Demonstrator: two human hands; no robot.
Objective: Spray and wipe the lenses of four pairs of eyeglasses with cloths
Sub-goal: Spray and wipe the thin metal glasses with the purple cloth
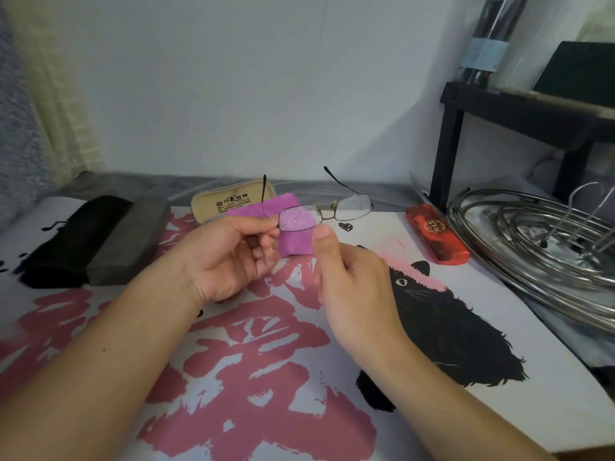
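**Eyeglasses held over the worktop, one lens backed by purple cloth**

Far left on the worktop (499,327): black pouch (71,239), grey case (128,239) beside it. Behind the hands, beige case (229,202) with printed characters. Left hand (229,257) pinching eyeglasses (327,209) at the left hinge, temples raised. Purple cloth (294,241) behind the droplet-speckled left lens, gripped by right hand (346,281), thumb up against it. Right lens uncovered. Further right: red case (436,237), coiled metal rack (539,241), black shelf (519,111).
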